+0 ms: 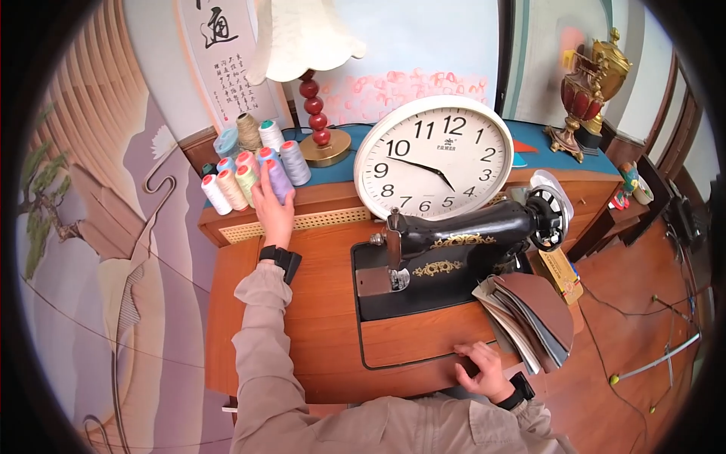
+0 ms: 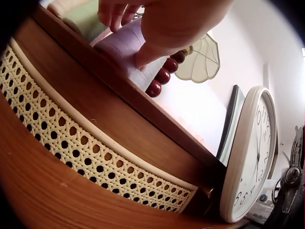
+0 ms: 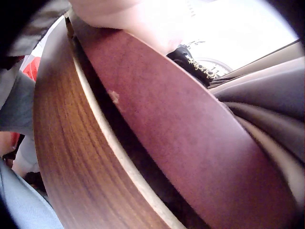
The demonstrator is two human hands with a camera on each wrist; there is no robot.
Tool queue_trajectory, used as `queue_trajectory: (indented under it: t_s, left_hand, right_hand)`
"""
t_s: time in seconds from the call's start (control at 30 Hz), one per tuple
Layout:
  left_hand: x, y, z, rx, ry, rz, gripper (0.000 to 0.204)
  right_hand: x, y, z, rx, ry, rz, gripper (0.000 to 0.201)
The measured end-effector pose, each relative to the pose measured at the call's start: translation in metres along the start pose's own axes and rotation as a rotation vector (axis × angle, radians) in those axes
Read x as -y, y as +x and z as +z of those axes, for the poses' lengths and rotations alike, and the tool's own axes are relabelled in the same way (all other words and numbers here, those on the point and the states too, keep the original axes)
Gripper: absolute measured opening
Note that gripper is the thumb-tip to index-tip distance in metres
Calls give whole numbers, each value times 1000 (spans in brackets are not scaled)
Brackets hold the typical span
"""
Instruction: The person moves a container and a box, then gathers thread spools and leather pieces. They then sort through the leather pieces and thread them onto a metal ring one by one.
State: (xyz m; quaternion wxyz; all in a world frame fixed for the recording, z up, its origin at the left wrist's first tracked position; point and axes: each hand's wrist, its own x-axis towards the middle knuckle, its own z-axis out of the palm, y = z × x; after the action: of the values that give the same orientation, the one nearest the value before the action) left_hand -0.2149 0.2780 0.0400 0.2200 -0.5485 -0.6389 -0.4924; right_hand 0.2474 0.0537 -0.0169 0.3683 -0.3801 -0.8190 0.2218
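My left hand [image 1: 274, 216] reaches up to the group of thread spools and grips the purple spool [image 1: 280, 181]. In the left wrist view, the thumb and fingers of that hand [image 2: 176, 26] lie on either side of the purple spool [image 2: 125, 47], which stands by the shelf edge. Pink, green, peach, white and grey spools [image 1: 295, 163] stand close around it. My right hand [image 1: 485, 372] rests at the table's front edge with loosely bent fingers and holds nothing; the right wrist view shows part of this hand [image 3: 128, 19] on the edge.
A black sewing machine [image 1: 469, 231] stands on the wooden table [image 1: 318, 303], with a large white clock [image 1: 435, 155] behind it. Right of the machine lie fanned leather-like sheets [image 1: 533, 314]. A lamp [image 1: 314, 110] stands behind the spools, and an ornate urn [image 1: 582, 98] is at the back right.
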Motion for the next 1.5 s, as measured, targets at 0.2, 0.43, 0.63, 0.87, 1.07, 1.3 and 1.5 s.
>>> queue_trajectory:
  t_s: [0.2, 0.43, 0.63, 0.87, 1.07, 1.3, 1.5]
  left_hand:
    - [12, -2, 4, 1, 40, -30, 91]
    - [-27, -31, -26, 74, -81, -38, 78]
    - [-116, -76, -90, 212, -264, 179, 35]
    - [-201, -127, -108, 643, -576, 142, 23]
    - [-244, -175, -75, 1097, -915, -118, 21]
    - [-287, -212, -57, 1359, -1228, -419, 36]
    - [-315, -232, -55, 1362, -1567, -843, 66]
  right_hand:
    - [-2, 0, -1, 2, 0, -38, 34]
    - [4, -2, 2, -17, -93, -19, 33]
    - [35, -3, -59, -192, -434, -157, 46]
    - [6, -19, -110, -257, -628, 434, 73]
    - [-1, -26, -111, -179, -716, 417, 74]
    - [-5, -28, -123, -255, -588, 425, 59]
    - [-2, -22, -128, -445, -471, 422, 36]
